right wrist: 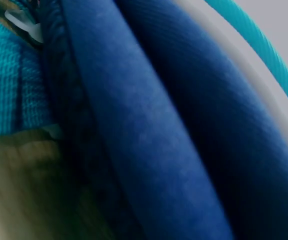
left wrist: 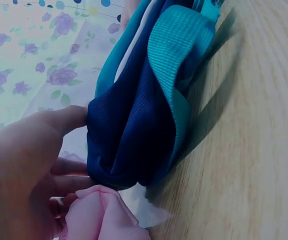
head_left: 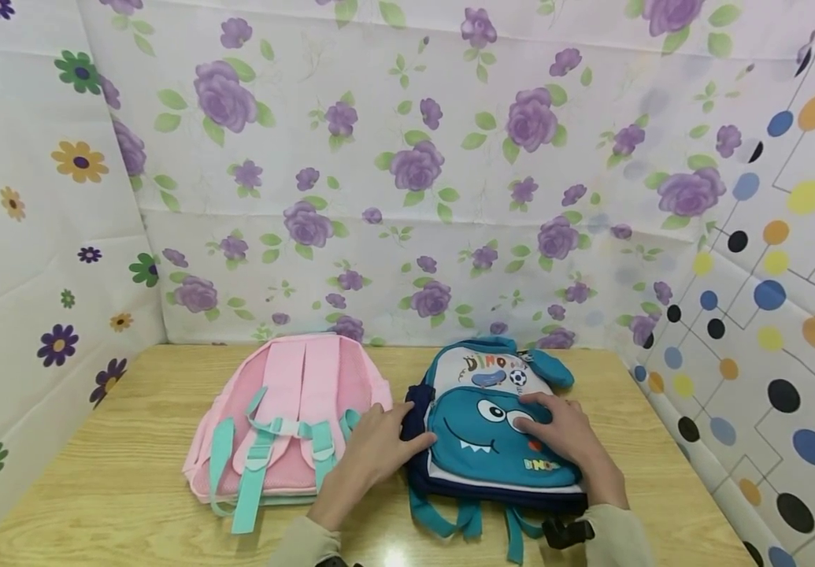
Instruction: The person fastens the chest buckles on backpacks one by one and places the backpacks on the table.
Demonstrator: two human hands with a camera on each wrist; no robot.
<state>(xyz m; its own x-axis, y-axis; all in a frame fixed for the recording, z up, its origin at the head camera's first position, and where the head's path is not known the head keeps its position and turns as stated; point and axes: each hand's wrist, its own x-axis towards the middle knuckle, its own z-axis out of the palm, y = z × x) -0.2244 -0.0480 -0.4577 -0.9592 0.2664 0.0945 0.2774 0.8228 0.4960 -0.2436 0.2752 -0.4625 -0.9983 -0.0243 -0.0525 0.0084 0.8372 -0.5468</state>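
Observation:
A teal and navy backpack [head_left: 460, 453] with a dinosaur face lies front side up on the table, straps towards me. My left hand [head_left: 376, 445] touches its navy left side, the thumb near the front panel. In the left wrist view, the left hand's fingers [left wrist: 73, 167] meet the navy fabric [left wrist: 129, 125], just beside a fold of pink fabric [left wrist: 101, 212]. My right hand [head_left: 566, 429] rests on the front pocket's right part, thumb and forefinger across an eye; its other fingers are hidden. Navy fabric [right wrist: 134, 110] fills most of the right wrist view, without the hand.
A pink backpack [head_left: 283, 346] lies close on the left, its back panel and mint straps [head_left: 247, 500] facing up. The wooden table [head_left: 95, 480] is enclosed by a flowered cloth [head_left: 364, 260] behind and patterned cloths at both sides.

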